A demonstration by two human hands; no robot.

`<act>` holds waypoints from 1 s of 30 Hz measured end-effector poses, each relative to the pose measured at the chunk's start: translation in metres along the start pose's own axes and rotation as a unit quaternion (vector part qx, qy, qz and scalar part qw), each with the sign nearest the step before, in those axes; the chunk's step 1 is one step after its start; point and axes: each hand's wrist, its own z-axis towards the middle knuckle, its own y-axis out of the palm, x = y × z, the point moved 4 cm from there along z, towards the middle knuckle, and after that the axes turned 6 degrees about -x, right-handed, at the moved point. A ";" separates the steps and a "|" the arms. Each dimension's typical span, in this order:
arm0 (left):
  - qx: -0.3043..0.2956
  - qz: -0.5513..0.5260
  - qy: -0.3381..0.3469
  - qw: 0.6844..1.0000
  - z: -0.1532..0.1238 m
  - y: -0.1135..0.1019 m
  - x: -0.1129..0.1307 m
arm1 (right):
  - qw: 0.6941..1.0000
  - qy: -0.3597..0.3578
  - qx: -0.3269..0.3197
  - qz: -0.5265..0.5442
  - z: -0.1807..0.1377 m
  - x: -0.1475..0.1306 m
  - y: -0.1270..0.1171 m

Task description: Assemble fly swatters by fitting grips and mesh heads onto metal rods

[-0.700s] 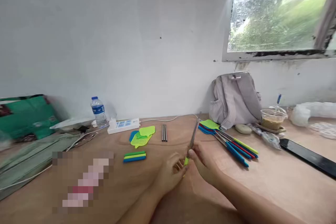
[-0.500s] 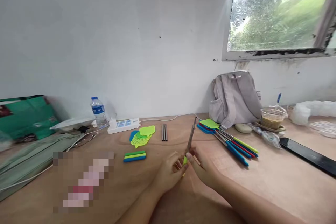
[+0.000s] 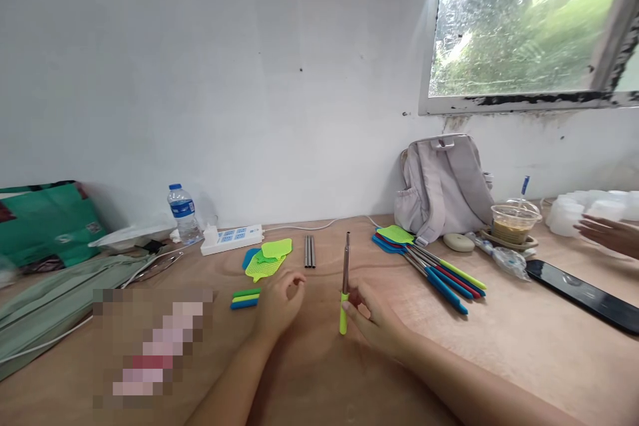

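Observation:
My right hand point(image 3: 375, 319) pinches a thin metal rod with a lime-green grip point(image 3: 344, 283), holding it nearly upright with the green end on the wooden table point(image 3: 499, 346). My left hand point(image 3: 277, 299) hovers to the left of it, fingers loosely curled, holding nothing. It is close to a small stack of green and blue grips point(image 3: 244, 298). Behind that lie loose mesh swatter heads in lime and blue point(image 3: 264, 258) and bare metal rods point(image 3: 309, 251). A pile of finished swatters with coloured handles point(image 3: 434, 266) lies to the right.
A white power strip point(image 3: 232, 238) and a water bottle point(image 3: 180, 213) stand by the wall, a grey backpack point(image 3: 444, 186) and a lidded drink cup point(image 3: 514, 223) further right. A black phone point(image 3: 579, 293) lies at right. Another person's hand point(image 3: 606, 234) reaches in at the far right. Green bags point(image 3: 50, 293) fill the left.
My left hand let go of the rod's green grip and moved left. The right hand now holds the rod alone, more upright. Another person's hand has come in at the right.

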 end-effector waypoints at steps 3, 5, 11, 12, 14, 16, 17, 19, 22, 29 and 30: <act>0.035 0.062 -0.054 0.996 0.004 -0.011 -0.026 | 0.999 -0.023 0.007 0.025 -0.001 -0.002 0.002; 0.022 0.111 -0.098 0.989 0.010 -0.016 -0.041 | 0.998 -0.037 0.011 0.040 -0.002 -0.001 0.003; -0.144 0.225 -0.114 0.957 0.047 0.000 -0.075 | 0.996 -0.080 0.018 0.018 -0.004 0.002 0.006; -0.168 0.231 -0.121 0.951 0.052 0.005 -0.079 | 0.995 -0.092 0.024 0.013 -0.004 0.000 0.005; -0.194 0.237 -0.141 0.941 0.060 0.014 -0.088 | 0.993 -0.108 0.039 0.007 -0.004 -0.004 0.003; -0.207 0.241 -0.159 0.935 0.064 0.021 -0.092 | 0.993 -0.108 0.047 0.001 -0.003 -0.006 0.002; -0.212 0.243 -0.165 0.932 0.065 0.024 -0.094 | 0.993 -0.105 0.048 -0.002 -0.003 -0.008 0.002; -0.216 0.250 -0.170 0.929 0.065 0.026 -0.094 | 0.994 -0.099 0.045 -0.006 -0.003 -0.009 0.002; -0.211 0.264 -0.167 0.926 0.066 0.024 -0.092 | 0.995 -0.090 0.043 -0.007 -0.003 -0.010 0.003; -0.203 0.280 -0.170 0.923 0.074 0.013 -0.094 | 0.997 -0.045 0.056 0.016 -0.002 -0.008 0.001; -0.202 0.279 -0.171 0.923 0.074 0.013 -0.094 | 0.997 -0.041 0.059 0.020 -0.002 -0.007 0.000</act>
